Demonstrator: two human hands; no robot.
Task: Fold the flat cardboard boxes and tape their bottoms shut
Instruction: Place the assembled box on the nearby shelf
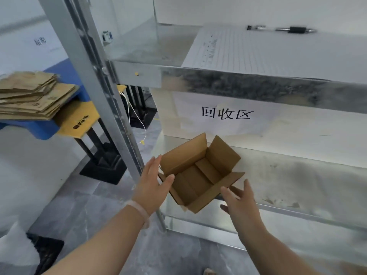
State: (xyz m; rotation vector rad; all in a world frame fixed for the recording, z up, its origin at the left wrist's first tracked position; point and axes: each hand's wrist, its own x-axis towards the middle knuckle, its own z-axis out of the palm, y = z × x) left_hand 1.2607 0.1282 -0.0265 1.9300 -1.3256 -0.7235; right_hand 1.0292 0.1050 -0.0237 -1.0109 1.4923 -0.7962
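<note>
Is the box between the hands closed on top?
No, the box has its top flaps spread open, with its inside bottom showing.

A white paper sign (pixel 224 114) hanging below a metal shelf (pixel 258 86) reads "回收区"; other printing is too blurred to read.

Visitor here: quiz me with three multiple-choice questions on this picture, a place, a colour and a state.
1. Where does the pen lie?
A. on the upper shelf
B. on the floor
C. in a drawer
2. What colour is the platform under the flat cardboard stack?
A. red
B. blue
C. green
3. How is the small box?
A. taped shut on top
B. folded flat
C. standing open, flaps up
Answers: 1 A, it lies up there at the lined paper's far edge; 2 B, blue shows beneath the cardboard; 3 C, its inside is visible.
</note>
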